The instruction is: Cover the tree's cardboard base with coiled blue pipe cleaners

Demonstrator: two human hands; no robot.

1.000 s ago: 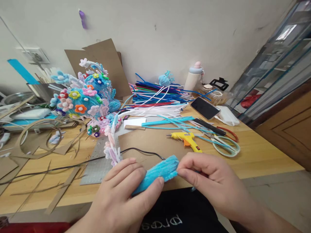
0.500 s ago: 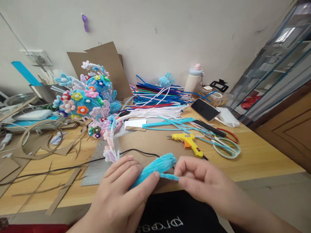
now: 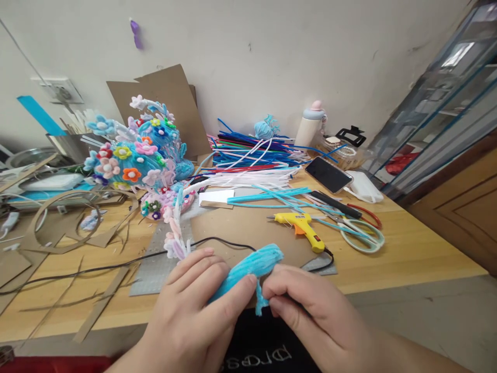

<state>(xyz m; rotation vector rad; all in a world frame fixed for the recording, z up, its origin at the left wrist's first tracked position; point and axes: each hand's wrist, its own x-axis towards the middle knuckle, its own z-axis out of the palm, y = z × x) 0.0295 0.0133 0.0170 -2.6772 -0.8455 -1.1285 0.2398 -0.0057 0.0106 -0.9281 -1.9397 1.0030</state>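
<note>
A bundle of light-blue pipe cleaners (image 3: 254,263) is clasped in my left hand (image 3: 194,305), its thumb pressed along the near side. The bundle's rounded end sticks out to the right, while the other end is hidden under the palm. One short blue strand (image 3: 260,298) hangs down from below the thumb. My right hand (image 3: 314,305) pinches this strand between thumb and fingers, close to the bundle. Just beyond the hands, a yellow glue gun (image 3: 301,228) lies on a brown board (image 3: 229,228).
Green-handled scissors (image 3: 363,235), a phone (image 3: 329,174) and loose blue pipe cleaners (image 3: 267,196) lie to the right and ahead. Many coloured pipe cleaners (image 3: 248,150) are heaped near the wall. A flower-covered blue piece (image 3: 132,163) and cardboard scraps (image 3: 99,305) occupy the left. A black cord (image 3: 116,263) crosses the table.
My right hand has moved left and slightly down, closer to the bundle. The short strand, earlier stretched out to the right, now bends downward. My left hand stays in place.
</note>
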